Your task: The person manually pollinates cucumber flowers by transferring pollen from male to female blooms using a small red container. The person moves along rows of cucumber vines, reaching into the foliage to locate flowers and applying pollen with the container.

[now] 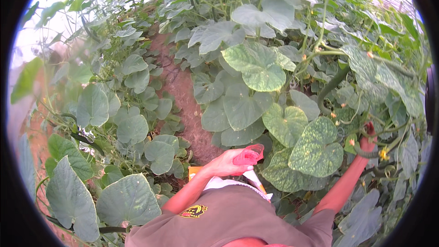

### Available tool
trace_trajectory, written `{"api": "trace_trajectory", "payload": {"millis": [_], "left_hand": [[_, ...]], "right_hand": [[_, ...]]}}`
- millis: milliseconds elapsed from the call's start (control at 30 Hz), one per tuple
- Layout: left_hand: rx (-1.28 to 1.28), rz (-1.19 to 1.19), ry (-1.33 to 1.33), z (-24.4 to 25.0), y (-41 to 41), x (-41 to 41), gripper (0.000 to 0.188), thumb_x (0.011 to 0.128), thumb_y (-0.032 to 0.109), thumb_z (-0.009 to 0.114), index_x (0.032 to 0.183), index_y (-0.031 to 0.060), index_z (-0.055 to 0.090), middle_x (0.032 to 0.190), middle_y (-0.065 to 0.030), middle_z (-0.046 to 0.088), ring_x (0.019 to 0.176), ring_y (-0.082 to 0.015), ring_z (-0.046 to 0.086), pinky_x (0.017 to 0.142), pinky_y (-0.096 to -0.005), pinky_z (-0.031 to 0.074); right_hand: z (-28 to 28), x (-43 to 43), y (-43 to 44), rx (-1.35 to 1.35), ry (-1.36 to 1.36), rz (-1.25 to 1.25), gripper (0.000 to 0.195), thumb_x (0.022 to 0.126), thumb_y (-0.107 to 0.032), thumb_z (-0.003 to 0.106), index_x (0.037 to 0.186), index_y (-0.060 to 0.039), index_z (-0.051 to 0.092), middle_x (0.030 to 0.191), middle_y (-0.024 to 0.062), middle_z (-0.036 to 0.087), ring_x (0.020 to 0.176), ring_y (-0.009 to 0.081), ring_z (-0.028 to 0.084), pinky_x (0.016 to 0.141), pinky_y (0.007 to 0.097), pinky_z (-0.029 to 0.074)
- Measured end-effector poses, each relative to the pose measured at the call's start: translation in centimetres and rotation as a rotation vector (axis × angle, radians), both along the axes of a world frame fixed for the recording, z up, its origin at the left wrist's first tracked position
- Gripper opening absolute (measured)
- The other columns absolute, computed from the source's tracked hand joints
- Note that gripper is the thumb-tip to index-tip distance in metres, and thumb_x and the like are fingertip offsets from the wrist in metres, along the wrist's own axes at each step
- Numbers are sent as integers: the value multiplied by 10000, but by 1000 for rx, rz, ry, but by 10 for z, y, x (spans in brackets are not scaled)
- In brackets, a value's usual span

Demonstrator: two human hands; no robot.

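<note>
My left hand [223,163], just in front of my waist, holds a crumpled piece of thin, red, see-through material [248,155], perhaps mesh or film. Out to the right, my right hand [368,140] reaches up among the cucumber vines. Its fingers are small and partly hidden by stems, so I cannot tell whether they grip anything. A thin curved green cucumber [364,153] crosses in front of that wrist, with a yellow flower [384,154] beside it. Above and left of this hand hangs a larger curved cucumber [329,91]. Yellow-mottled leaves [317,147] spread between my hands.
A white and orange sack [252,179] is at my waist, partly covered by my shirt. Ahead, a narrow reddish dirt path [181,99] runs between dense vine rows. More dark cucumbers [87,141] hang at the left. Large leaves [128,199] crowd close beside me.
</note>
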State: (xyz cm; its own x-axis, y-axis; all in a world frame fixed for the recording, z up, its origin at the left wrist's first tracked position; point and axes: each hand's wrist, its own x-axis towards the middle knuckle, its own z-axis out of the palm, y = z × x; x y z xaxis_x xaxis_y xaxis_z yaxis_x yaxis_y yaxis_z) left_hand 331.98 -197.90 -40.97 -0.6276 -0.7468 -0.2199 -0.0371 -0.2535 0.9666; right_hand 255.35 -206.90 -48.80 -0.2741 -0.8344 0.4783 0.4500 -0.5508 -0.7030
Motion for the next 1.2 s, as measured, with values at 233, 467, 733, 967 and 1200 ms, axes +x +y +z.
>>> {"api": "trace_trajectory", "payload": {"millis": [233,467,733,967,1200], "left_hand": [[-22,177,119,-23,-72,36,466,948,193,772,1360,35,622,1196,-37,698,1054,-97,621,921,-290,521],[1,316,131,-29,-176,131,500,929,140,791,1371,11,595,1196,-70,716,953,-103,638,748,-262,550],[-113,462,89,-46,-255,258,484,908,150,808,1332,8,623,1182,-75,728,1023,-123,666,879,-301,562],[-61,638,111,-42,-293,382,450,897,79,792,1304,-12,622,1194,-114,726,1110,-171,683,984,-333,543],[-72,786,79,-45,-352,454,448,853,79,807,1246,-50,636,1135,-144,740,1043,-203,705,950,-353,554]], "right_hand": [[-15,199,117,127,-390,-403,580,1063,-312,480,1591,-100,363,1649,134,348,1502,319,341,1217,509,308],[-33,503,92,1063,520,619,243,1013,-138,660,1222,-19,697,1004,71,739,796,125,676,641,232,524],[-144,766,-103,697,944,1002,312,1019,-308,629,1123,-30,724,917,92,742,843,188,696,785,347,555],[-151,919,-202,375,1594,1182,359,1015,-381,536,1089,-68,696,1066,168,723,1003,353,685,889,474,522],[-111,1008,-287,87,1262,1183,271,988,-238,596,1142,-29,676,1080,170,710,1015,371,675,882,467,525]]}}
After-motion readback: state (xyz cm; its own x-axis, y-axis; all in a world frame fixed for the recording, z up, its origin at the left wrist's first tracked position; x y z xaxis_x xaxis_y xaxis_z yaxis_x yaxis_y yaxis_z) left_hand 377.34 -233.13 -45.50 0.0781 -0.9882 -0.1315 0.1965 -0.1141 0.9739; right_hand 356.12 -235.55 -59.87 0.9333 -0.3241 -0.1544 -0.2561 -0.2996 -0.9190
